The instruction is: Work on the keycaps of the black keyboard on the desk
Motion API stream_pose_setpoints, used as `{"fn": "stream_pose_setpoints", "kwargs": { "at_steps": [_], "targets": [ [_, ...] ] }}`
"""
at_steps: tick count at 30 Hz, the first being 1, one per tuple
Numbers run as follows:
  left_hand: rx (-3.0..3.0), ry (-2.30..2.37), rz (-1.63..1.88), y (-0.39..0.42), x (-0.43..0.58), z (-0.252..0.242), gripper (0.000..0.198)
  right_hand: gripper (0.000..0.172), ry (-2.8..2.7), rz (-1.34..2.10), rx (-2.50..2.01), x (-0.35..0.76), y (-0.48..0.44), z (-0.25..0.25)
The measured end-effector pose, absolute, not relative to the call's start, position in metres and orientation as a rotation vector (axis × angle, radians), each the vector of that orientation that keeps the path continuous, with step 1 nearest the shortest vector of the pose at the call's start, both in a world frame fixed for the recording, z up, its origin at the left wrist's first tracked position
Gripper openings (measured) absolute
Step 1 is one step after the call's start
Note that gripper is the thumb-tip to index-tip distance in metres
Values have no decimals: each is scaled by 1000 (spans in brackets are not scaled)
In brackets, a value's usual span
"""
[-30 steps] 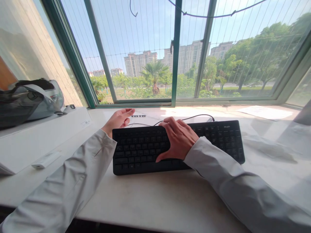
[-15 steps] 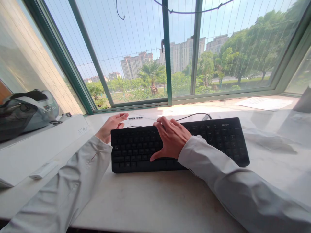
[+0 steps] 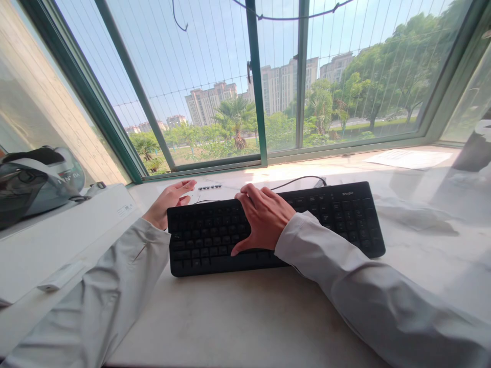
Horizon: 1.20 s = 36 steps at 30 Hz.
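Head view, two hands [image 3: 169, 202] [image 3: 264, 217], one black keyboard [image 3: 213, 236]; one paper sheet [image 3: 408, 159]

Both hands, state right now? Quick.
Left hand: fingers part-curled at the far left corner of the keyboard; can't tell if it holds anything.
Right hand: open, thumb spread, laid across the keyboard.

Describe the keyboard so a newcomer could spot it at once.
Start at the window, then drop to the pale counter before it. There, partly covered by the right hand, lies the keyboard. It is the long black thing full of keys; the paper near the window is white.
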<state>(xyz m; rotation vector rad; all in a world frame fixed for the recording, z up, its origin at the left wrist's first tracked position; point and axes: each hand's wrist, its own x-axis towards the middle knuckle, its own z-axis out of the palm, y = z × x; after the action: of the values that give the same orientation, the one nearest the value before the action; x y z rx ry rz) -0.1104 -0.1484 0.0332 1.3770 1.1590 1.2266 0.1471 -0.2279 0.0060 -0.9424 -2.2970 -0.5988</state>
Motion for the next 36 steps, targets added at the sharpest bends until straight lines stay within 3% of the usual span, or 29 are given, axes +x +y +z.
{"fn": "stream_pose_setpoints", "kwargs": {
  "at_steps": [13,36],
  "targets": [
    [1411,1027,1231,-135,-119,29,36,90,-2319,-553,-751,146,-232,8],
    [1401,1036,1240,-136,-120,31,32,101,-2323,-532,-773,147,-230,7]
  ]
}}
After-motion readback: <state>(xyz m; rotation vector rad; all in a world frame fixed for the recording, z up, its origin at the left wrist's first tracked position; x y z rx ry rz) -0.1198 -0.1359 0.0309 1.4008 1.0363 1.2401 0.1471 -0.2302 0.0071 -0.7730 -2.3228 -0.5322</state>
